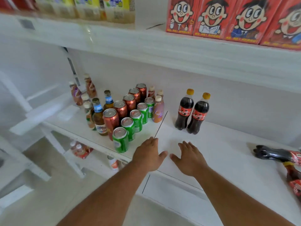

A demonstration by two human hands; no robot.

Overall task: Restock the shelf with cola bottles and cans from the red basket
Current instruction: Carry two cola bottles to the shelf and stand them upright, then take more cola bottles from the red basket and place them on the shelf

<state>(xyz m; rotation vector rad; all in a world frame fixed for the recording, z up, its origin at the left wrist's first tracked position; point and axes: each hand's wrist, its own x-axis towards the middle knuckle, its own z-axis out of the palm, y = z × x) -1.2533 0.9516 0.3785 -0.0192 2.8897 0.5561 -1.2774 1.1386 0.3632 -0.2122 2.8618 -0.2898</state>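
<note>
Both hands empty, fingers spread flat over the white shelf [228, 154]: left hand [149, 154] just beside the front green can [120, 139], right hand [189, 158] near it, w/ bare board ahead. Two cola bottles [191, 111] stand upright toward the back, two more cola bottles [286, 162] lie on their sides at the far right edge; red basket not in view. Risk, imo: the lying bottles could roll off the front lip if bumped, & a careless left-hand sweep may topple the tightly packed can rows.
</note>
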